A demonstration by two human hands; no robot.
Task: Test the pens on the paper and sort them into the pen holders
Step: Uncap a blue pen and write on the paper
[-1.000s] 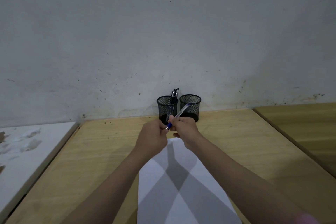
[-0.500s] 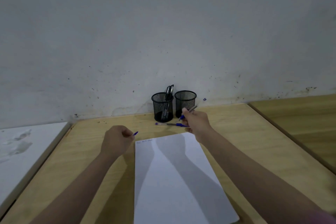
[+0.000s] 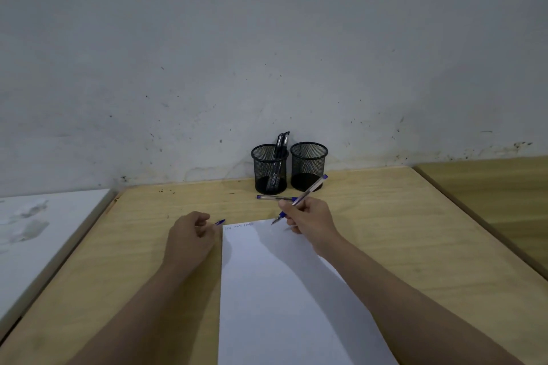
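While the right hand (image 3: 308,218) gripped a clear blue pen (image 3: 299,200) in closed fingers, its tip met the paper's (image 3: 275,290) top edge. Left hand (image 3: 191,235) fingers pinched a blue cap (image 3: 220,222) beside that sheet. Beyond the fingers lay another pen (image 3: 268,197), before two mesh holders (image 3: 308,164) on the counter (image 3: 400,231).

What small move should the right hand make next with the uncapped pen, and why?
Probably lower the right hand slightly, so the tip of the clear blue ballpoint pen touches the white paper sheet and scribbles. The tip hangs just above the top edge, beside faint test marks, and the left hand holds the blue cap.
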